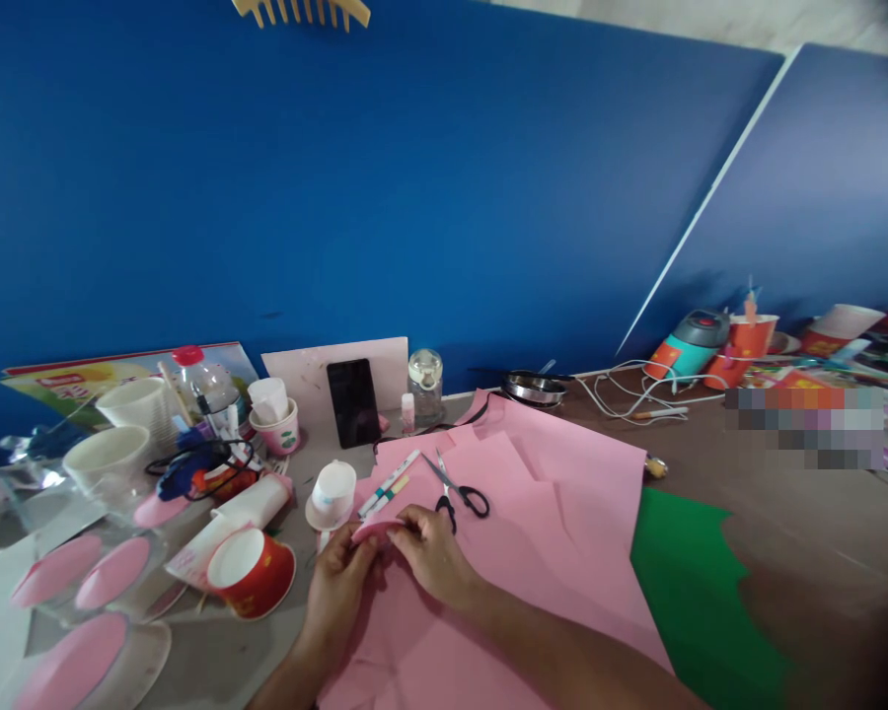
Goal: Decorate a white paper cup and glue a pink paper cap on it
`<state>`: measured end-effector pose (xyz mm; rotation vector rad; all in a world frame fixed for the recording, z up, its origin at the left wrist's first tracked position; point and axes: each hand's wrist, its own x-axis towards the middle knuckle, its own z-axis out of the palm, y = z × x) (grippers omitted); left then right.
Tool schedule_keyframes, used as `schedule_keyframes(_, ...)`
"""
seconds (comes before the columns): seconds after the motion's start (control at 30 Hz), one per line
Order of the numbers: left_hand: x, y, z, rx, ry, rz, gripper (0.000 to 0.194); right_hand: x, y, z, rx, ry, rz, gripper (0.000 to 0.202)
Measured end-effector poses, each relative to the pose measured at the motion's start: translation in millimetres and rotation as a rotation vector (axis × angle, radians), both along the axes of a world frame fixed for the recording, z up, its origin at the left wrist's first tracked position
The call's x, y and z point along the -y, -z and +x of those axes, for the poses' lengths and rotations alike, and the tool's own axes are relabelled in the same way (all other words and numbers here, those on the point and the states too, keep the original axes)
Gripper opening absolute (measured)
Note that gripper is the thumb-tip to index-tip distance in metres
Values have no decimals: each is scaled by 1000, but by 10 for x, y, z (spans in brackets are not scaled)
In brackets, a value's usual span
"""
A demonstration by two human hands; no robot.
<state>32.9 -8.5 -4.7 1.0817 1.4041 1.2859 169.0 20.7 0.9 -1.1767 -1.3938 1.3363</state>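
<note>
Scissors [452, 483] lie on paper sheets [592, 552], right of two marker pens [389, 484], smartphone [353, 402] on the far side, paper cup [267, 584] near left.

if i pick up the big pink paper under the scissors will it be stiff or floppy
The pink paper would probably flop, as it looks thin and broad. It is likely light for its size, being just flat sheeting. The scissors lying loose on it would probably slide if it tilts.
</note>
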Motion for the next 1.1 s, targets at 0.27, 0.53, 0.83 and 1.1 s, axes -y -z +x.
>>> schedule_keyframes(0.27,43,-16,-27,-76,-79,219,13,30,55,-36,-183,1,108,17)
schedule_keyframes(0.53,16,58,-88,-170,-76,320,7,19,61,-23,-164,3,147,9)
schedule_keyframes(0.83,33,51,-106,-302,-36,453,14,20,48,0,-191,-28,174,9)
schedule_keyframes(1.1,36,93,-128,-385,-18,478,12,10,102,4,-210,-61,234,14)
